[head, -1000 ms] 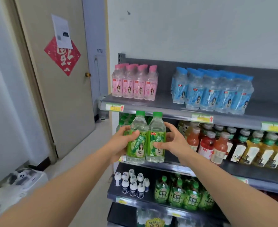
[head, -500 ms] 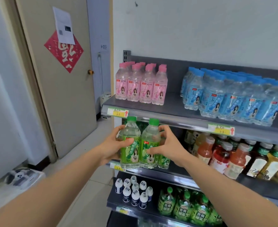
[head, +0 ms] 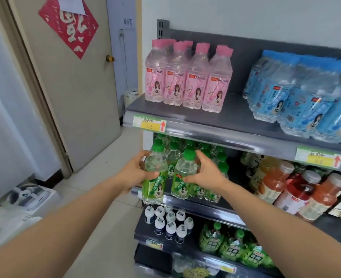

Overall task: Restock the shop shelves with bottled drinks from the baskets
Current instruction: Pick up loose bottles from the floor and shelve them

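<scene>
Green-capped bottles, two of them, stand upright side by side between the hands at the front of the middle shelf [head: 202,206]. The left hand [head: 132,174] grips the left bottle [head: 155,178], its fingers [head: 142,157] curled round the clear shoulder above the label and the thumb laid across the front. The right hand [head: 208,173] grips the right bottle [head: 182,175] the same way from the other side. Each bottle's long axis is vertical, with the cap above the fingers and the base below them.

The right bottle's base looks level with the shelf's front lip, just ahead of the stocked row of green bottles [head: 218,163] that lies beyond the fingers. The left bottle hangs a little lower and nearer the person — its base appears to be in front of the lip rather than on it, though I cannot be sure. So the open spot lies forward of and slightly above the left fingers, and that hand has the longer move: lift, then push in. The upper shelf's edge [head: 215,134] sits close over the caps — little headroom for the lift.
</scene>
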Demonstrator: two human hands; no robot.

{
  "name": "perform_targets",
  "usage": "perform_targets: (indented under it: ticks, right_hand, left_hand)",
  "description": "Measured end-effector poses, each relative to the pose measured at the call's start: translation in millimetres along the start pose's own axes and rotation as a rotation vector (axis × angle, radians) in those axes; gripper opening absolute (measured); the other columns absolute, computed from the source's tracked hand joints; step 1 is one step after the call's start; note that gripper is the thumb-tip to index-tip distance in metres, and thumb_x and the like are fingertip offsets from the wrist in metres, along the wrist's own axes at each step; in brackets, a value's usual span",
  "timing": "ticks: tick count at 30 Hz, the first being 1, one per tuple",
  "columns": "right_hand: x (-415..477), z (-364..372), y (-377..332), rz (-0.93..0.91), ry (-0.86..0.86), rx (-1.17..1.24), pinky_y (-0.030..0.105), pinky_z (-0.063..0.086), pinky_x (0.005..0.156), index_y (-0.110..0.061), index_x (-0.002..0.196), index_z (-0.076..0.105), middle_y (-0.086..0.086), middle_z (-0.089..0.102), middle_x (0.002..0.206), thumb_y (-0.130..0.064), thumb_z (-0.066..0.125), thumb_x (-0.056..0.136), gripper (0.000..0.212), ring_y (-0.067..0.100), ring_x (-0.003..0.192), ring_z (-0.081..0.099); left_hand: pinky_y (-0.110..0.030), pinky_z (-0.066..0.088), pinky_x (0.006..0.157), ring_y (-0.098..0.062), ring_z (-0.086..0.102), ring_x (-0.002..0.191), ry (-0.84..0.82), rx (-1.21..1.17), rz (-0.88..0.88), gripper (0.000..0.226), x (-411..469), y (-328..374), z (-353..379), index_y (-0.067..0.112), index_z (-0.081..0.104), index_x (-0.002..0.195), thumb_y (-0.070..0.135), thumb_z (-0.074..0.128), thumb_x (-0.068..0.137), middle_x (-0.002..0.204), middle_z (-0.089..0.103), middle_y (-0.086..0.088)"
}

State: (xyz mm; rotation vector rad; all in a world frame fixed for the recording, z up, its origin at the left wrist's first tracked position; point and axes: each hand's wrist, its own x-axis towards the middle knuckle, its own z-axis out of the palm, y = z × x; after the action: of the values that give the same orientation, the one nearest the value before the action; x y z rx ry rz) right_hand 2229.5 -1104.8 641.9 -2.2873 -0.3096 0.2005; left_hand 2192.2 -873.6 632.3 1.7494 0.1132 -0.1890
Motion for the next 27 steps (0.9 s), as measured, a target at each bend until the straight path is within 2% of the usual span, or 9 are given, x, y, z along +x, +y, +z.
perform_targets:
  ticks: [2, 4, 6, 8, 13, 19, 24, 27]
  right_hand:
    - [14, 1, 3, 0.012, -0.011, -0.068, 0.023, 0.037, 0.092, -0.020, 0.153, 0.011, 0.002, 0.034, 0.151, -0.020, 0.084, 0.068, 0.112, 0.012, 0.116, 0.043]
    - [26, 3, 6, 0.024, -0.011, -0.160, 0.028, 0.032, 0.102, -0.024, 0.152, 0.011, 0.001, 0.030, 0.154, -0.025, 0.084, 0.068, 0.112, 0.017, 0.125, 0.043]
    - [38, 8, 10, 0.024, 0.008, -0.304, 0.039, 0.020, 0.113, -0.024, 0.152, 0.012, 0.002, 0.030, 0.154, -0.034, 0.083, 0.067, 0.111, 0.022, 0.132, 0.039]
    - [49, 13, 13, 0.017, 0.022, -0.447, 0.045, 0.009, 0.116, -0.023, 0.151, 0.014, 0.005, 0.032, 0.153, -0.040, 0.082, 0.066, 0.110, 0.027, 0.140, 0.029]
    - [63, 23, 23, -0.058, 0.057, -0.689, 0.045, 0.017, 0.114, -0.019, 0.146, 0.029, 0.004, 0.038, 0.147, -0.051, 0.079, 0.062, 0.102, 0.023, 0.137, 0.028]
    - [69, 27, 29, -0.116, 0.077, -0.862, 0.042, 0.023, 0.106, -0.020, 0.135, 0.040, 0.002, 0.050, 0.131, -0.058, 0.075, 0.063, 0.089, 0.022, 0.126, 0.037]
    - [67, 25, 33, -0.146, 0.094, -0.902, 0.041, 0.022, 0.105, -0.025, 0.132, 0.033, 0.002, 0.058, 0.113, -0.056, 0.077, 0.064, 0.087, 0.023, 0.118, 0.044]
    - [66, 19, 34, -0.140, 0.076, -0.911, 0.042, 0.020, 0.107, -0.027, 0.133, 0.033, 0.001, 0.058, 0.119, -0.058, 0.077, 0.063, 0.089, 0.023, 0.123, 0.041]
  left_hand:
    - [-0.042, 0.056, 0.081, -0.023, 0.064, 0.093, 0.012, 0.007, -0.002, 0.065, 11, -3, -5, 0.030, 0.047, 0.125, 0.000, 0.075, 0.075, 0.107, 0.059, -0.006]
    - [-0.042, 0.056, 0.081, -0.024, 0.064, 0.094, 0.019, 0.011, -0.002, 0.064, 21, -7, -10, 0.029, 0.047, 0.123, -0.001, 0.075, 0.074, 0.108, 0.058, -0.007]
    - [-0.036, 0.056, 0.074, -0.024, 0.064, 0.093, 0.015, 0.016, -0.003, 0.065, 29, -9, -14, 0.027, 0.046, 0.125, 0.000, 0.076, 0.074, 0.109, 0.057, -0.007]
    - [-0.033, 0.056, 0.070, -0.022, 0.064, 0.092, 0.007, 0.029, 0.000, 0.065, 35, -12, -17, 0.025, 0.045, 0.125, 0.001, 0.077, 0.073, 0.108, 0.058, -0.006]
    - [-0.036, 0.056, 0.079, -0.023, 0.064, 0.093, 0.005, 0.014, 0.016, 0.063, 47, -21, -21, 0.023, 0.046, 0.121, -0.001, 0.077, 0.072, 0.106, 0.058, -0.006]
    - [-0.032, 0.056, 0.077, -0.021, 0.065, 0.091, 0.010, 0.021, 0.033, 0.061, 57, -30, -24, 0.022, 0.047, 0.118, -0.001, 0.078, 0.071, 0.104, 0.059, -0.004]
    - [-0.016, 0.052, 0.061, -0.010, 0.066, 0.083, 0.013, 0.076, 0.051, 0.064, 66, -32, -21, 0.021, 0.047, 0.121, -0.001, 0.079, 0.070, 0.099, 0.061, 0.002]
    - [-0.009, 0.049, 0.058, 0.000, 0.066, 0.076, 0.008, 0.137, 0.079, 0.067, 71, -32, -16, 0.017, 0.047, 0.125, -0.002, 0.079, 0.070, 0.096, 0.063, 0.006]
